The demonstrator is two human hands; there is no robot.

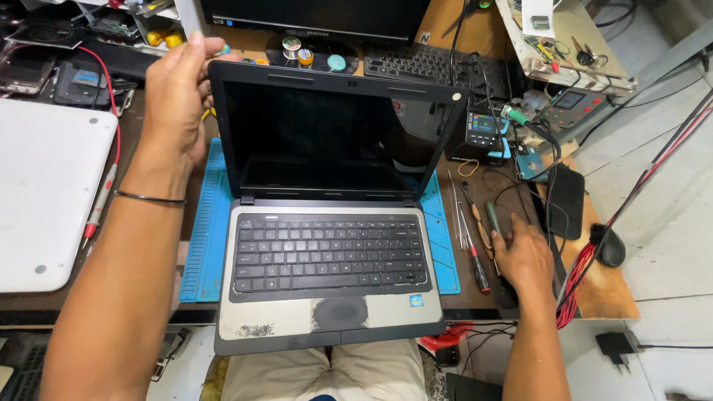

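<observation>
An open laptop sits in front of the person, its grey base resting on a blue work mat and jutting over the bench edge above their knees. The screen is dark and stands nearly upright, and the palm rest is worn, with a dark patch where the touchpad lies.

The left hand is up at the lid's top left corner, fingers curled around the edge and thumb behind, gripping the bezel. The right hand is well apart from it, down on the bench to the right of the laptop, palm down with fingers spread among a row of screwdrivers. It touches a green-handled tool, but I cannot tell whether it actually clasps it.

To the left lies a closed white laptop with a red probe lead beside it. Behind the screen are a black keyboard and the foot of a monitor. A small meter with a lit display stands at the right rear, and red cables hang off the bench's right edge.
</observation>
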